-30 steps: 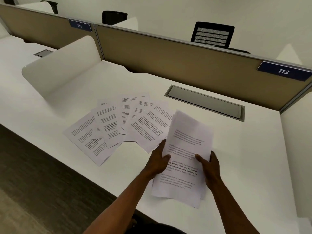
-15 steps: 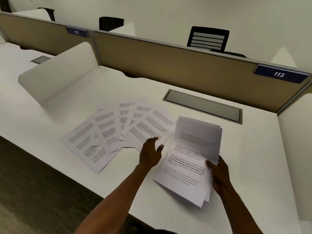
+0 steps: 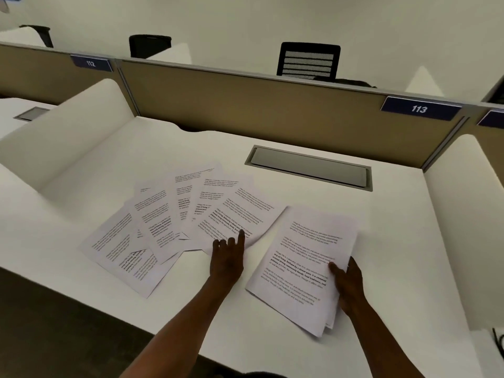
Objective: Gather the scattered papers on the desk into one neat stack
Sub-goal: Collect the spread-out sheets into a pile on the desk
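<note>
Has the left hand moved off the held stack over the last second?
Yes. The left hand left the stack and moved left onto the nearest fanned sheet, toward the 112 sign.

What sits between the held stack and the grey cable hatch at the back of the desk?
Nothing: in the head view, only bare white desk separates the held stack from the grey cable hatch.

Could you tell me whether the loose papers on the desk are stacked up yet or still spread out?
Spread: the loose papers fan out, overlapping, apart from the stack the right hand grips.
</note>
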